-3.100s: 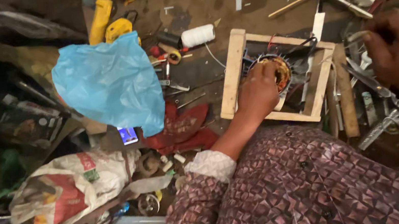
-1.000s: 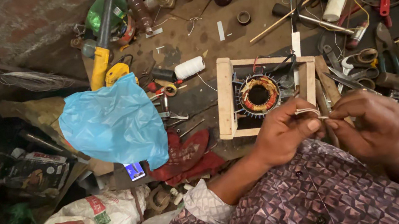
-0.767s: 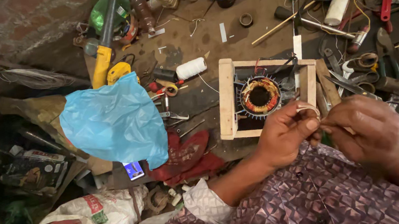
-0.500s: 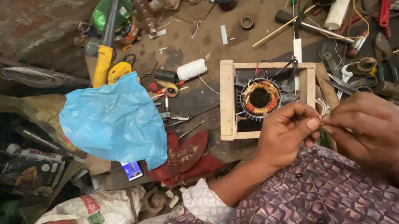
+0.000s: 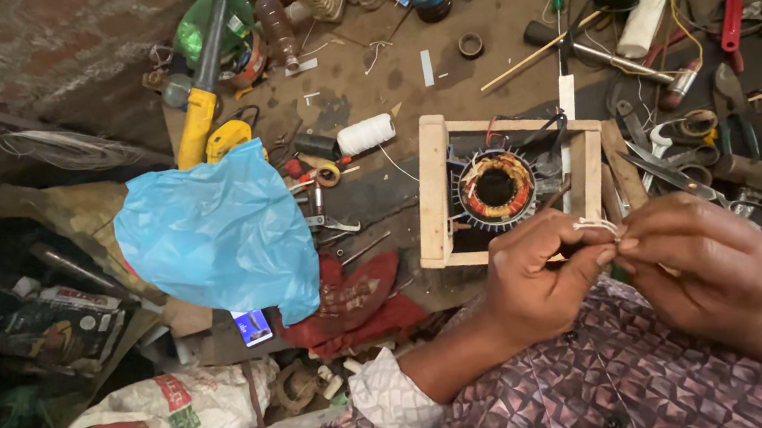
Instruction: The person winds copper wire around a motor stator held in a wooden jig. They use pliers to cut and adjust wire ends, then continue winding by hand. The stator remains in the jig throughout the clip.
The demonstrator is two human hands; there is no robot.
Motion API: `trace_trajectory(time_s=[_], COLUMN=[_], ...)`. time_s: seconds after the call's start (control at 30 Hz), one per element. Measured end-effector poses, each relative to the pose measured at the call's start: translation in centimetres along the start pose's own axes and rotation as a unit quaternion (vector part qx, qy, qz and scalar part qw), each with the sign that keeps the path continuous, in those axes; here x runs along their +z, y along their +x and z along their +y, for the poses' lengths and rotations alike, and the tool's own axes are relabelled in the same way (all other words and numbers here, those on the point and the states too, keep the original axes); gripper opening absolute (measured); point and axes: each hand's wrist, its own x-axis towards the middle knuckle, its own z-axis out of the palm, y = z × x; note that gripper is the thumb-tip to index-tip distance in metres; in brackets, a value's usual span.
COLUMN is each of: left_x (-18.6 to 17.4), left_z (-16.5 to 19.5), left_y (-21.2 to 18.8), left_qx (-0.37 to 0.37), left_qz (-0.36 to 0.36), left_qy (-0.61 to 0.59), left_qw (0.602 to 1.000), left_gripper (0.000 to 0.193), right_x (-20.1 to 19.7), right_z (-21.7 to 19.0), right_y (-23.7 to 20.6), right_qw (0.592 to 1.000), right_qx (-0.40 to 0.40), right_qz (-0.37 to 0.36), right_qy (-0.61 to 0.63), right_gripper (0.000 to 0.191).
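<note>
Cluttered workshop floor surrounds a wooden frame holding a copper-wound stator; just below it, left hand and right hand pinch a white thread between fingertips, lying crosswise.

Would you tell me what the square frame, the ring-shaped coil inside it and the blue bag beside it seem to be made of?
The square frame looks like bare, unpainted wood: pale, matt slats. The ring-shaped coil seems to be copper wire, going by its orange-brown windings, set in a darker finned core, probably metal. The blue bag looks like thin plastic film, crumpled and slightly glossy.
</note>
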Motion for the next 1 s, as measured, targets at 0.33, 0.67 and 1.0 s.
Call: trace_trajectory(time_s=[0.33,0.67,1.0], left_x=[0.1,0.2,0.4], left_z=[0.2,0.5,0.1], left_y=[-0.4,-0.6,-1.0], left_qx=[-0.003,0.017,0.013], left_qz=[-0.016,-0.017,-0.027], left_qy=[-0.017,-0.007,-0.021], left_qw=[1.0,1.0,0.999], left_gripper=[0.005,0.008,0.006], right_x=[0.0,-0.6,-1.0], right_z=[-0.3,-0.8,-0.5], right_y=[-0.1,0.0,0.2], right_qw=[1.0,1.0,0.999], right_qx=[-0.015,-0.028,-0.005], right_qz=[0.015,-0.006,-0.032], right_qy=[0.004,-0.01,0.009], right_gripper=[0.021,0.021,0.022])
